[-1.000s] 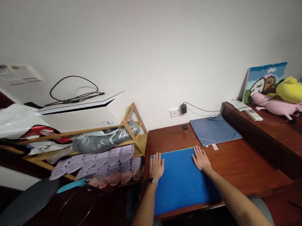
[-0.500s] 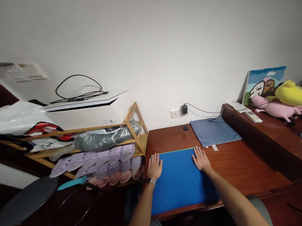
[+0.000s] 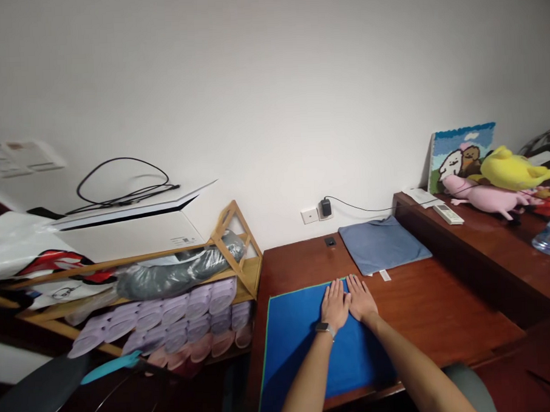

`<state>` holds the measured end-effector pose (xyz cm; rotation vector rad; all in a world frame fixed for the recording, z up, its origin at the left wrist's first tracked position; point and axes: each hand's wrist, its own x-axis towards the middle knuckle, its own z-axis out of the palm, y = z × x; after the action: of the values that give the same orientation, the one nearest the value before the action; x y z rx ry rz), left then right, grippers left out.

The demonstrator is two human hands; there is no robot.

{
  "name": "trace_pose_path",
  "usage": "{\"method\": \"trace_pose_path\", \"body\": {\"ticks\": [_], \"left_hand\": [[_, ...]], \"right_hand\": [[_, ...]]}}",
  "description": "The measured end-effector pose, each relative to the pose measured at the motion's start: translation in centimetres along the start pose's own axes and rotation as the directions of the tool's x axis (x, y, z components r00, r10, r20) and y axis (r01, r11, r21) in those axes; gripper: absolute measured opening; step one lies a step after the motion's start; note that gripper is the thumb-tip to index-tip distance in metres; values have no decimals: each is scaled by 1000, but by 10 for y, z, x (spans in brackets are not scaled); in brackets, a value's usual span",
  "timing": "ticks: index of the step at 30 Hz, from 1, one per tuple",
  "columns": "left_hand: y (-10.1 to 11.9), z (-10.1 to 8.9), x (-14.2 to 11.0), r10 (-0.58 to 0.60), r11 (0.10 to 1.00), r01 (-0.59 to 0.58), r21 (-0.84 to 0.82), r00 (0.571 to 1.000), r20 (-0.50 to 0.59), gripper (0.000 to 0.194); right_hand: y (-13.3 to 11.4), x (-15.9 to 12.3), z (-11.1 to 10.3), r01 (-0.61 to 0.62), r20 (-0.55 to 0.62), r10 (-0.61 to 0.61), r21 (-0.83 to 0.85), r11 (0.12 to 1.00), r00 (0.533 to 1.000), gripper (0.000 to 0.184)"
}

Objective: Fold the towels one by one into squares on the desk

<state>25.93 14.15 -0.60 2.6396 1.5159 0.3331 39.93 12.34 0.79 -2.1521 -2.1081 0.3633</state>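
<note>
A blue cloth (image 3: pixel 289 327) with a thin green edge lies spread over the front left of the brown wooden desk (image 3: pixel 443 302). My left hand (image 3: pixel 336 305) rests flat on its upper right part, fingers stretched out and a watch on the wrist. Right beside it, my right hand (image 3: pixel 362 298) lies flat at the cloth's upper right corner, thumbs close together. Neither hand grips anything. Behind them, a grey-blue cloth (image 3: pixel 383 244) with a white tag lies near the wall.
Left of the desk stands a wooden rack (image 3: pixel 255 277) with lilac slippers (image 3: pixel 174 307), a wrapped grey bundle (image 3: pixel 182 271) and a white box (image 3: pixel 134 233). A charger (image 3: pixel 325 207) sits in the wall socket. The raised right ledge holds plush toys (image 3: pixel 514 170) and a remote (image 3: pixel 448 214).
My left hand has slid right across the cloth, from its left corner to beside my right hand. The right hand stays near the right corner. The view has shifted slightly.
</note>
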Motion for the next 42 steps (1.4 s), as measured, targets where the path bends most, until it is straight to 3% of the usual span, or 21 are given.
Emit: {"method": "trace_pose_path", "body": {"ticks": [2,5,8,15,17,20,28,31,34,39,42], "left_hand": [[8,6,5,-15,1000,16,-26,1000,28,67],[-7,4,-1,-21,999,22,-35,999,32,70],[-45,-9,-15,-88,996,88,-2,996,23,71],[-172,-43,-71,-346,933,343,111,938,6,75],[-194,-45,-83,-365,924,364,120,931,-13,74],[-206,-42,-91,-358,926,361,109,933,-41,74],[-202,-43,-90,-327,935,335,120,941,-81,72],[-188,-46,-85,-289,944,302,132,951,-112,70],[-142,-42,-66,-183,973,200,111,972,-147,67],[-25,-12,-22,-4,1000,3,-2,996,-86,67],[8,2,-10,-12,997,12,-74,1000,-8,70]], "right_hand": [[0,0,0,3,3,-3,-9,1000,1000,68],[1,1,1,-2,-19,3,9,1000,1000,70],[1,1,3,-8,-42,9,35,999,999,72],[4,3,9,-25,-39,26,32,999,999,73],[4,3,11,-25,-42,26,23,999,999,72],[5,3,13,-28,-44,28,12,1000,999,72],[4,3,13,-33,-58,32,-20,999,998,72],[4,4,13,-28,-56,27,-21,999,998,73],[4,4,14,-32,-58,31,-17,999,998,73],[5,4,13,-20,-38,19,-24,1000,999,72],[6,4,13,-3,-23,3,-28,1000,1000,72]]}}
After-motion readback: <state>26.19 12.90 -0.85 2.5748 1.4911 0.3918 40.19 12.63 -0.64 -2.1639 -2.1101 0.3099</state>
